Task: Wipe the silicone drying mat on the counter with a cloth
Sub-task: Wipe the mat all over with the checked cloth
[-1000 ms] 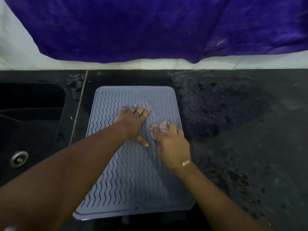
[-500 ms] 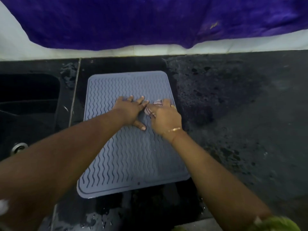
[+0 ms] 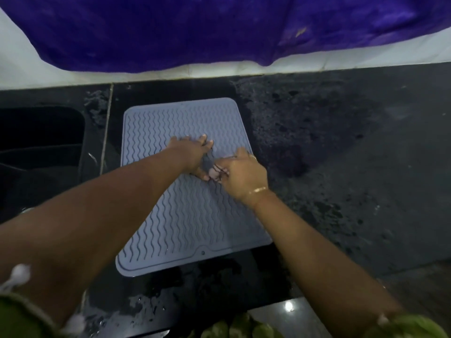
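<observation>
- The grey wavy-ridged mat lies flat on the wet black counter, just right of the sink.
- The left hand presses flat on the mat's middle, fingers straight and spread, gripping nothing.
- The right hand curls tight round a small pale cloth, bunched down on the mat right beside the left thumb.
- Purple fabric hangs behind.
</observation>
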